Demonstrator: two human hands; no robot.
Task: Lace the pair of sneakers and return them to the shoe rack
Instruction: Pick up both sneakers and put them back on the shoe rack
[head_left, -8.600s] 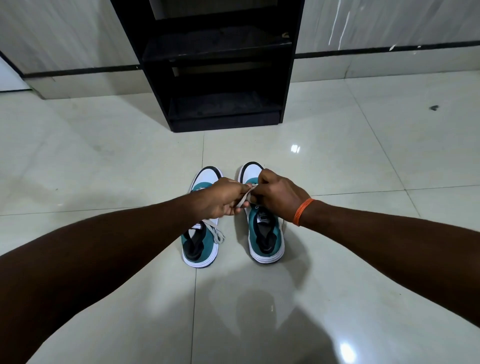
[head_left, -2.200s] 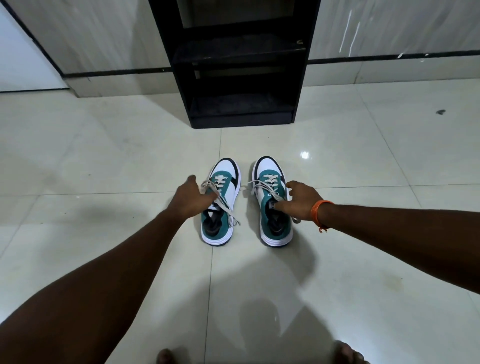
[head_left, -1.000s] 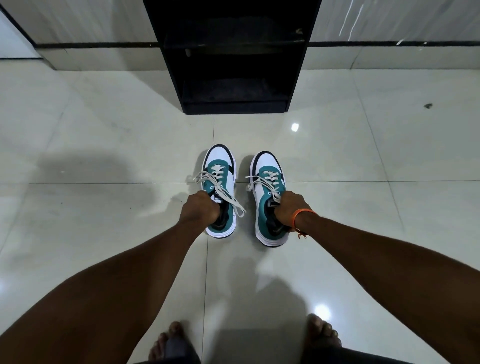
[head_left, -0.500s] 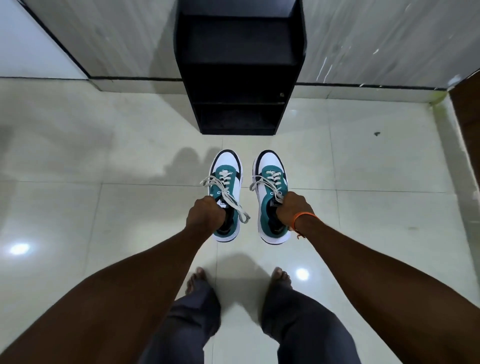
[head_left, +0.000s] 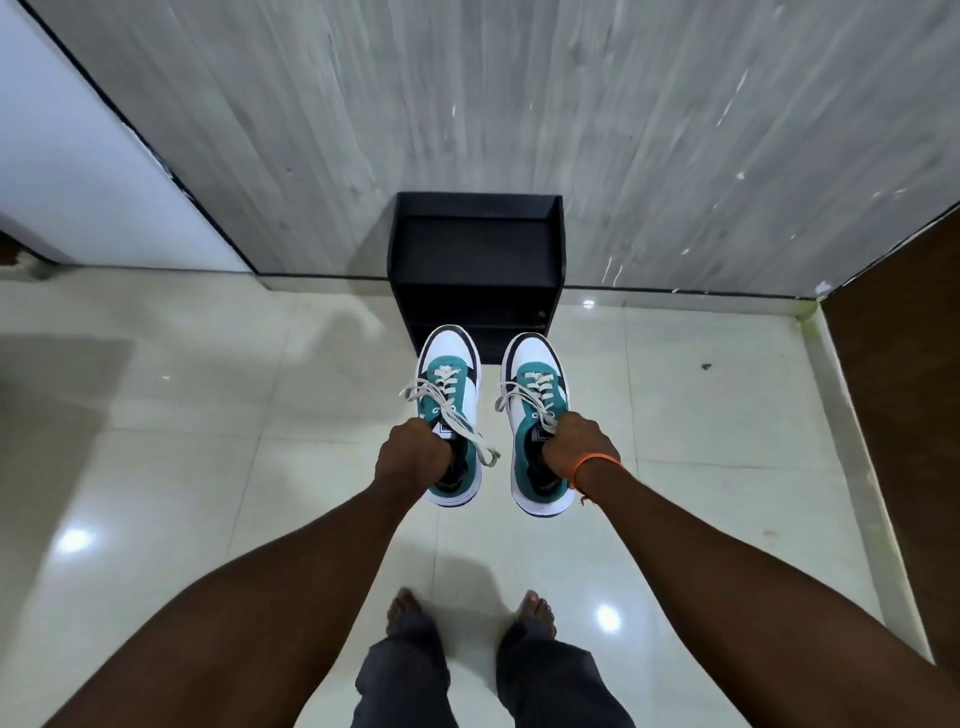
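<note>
I hold both teal, white and black sneakers in the air above the floor, toes pointing away from me. My left hand (head_left: 413, 457) grips the left sneaker (head_left: 451, 379) at its opening. My right hand (head_left: 576, 446), with an orange band at the wrist, grips the right sneaker (head_left: 535, 384) the same way. Both shoes are laced, and their loose lace ends hang to the sides. The black shoe rack (head_left: 475, 260) stands against the wall just beyond the toes, seen from above, and its shelves show nothing on them.
I stand on a glossy cream tile floor (head_left: 701, 431), my bare feet (head_left: 405, 605) below the shoes. A grey wall panel (head_left: 519, 104) backs the rack. A dark brown panel (head_left: 904, 364) closes the right side, a white surface (head_left: 78, 156) the left.
Both hands have lifted the sneakers off the floor. My view has risen, so the rack is now seen from above and my feet stand below the shoes.
</note>
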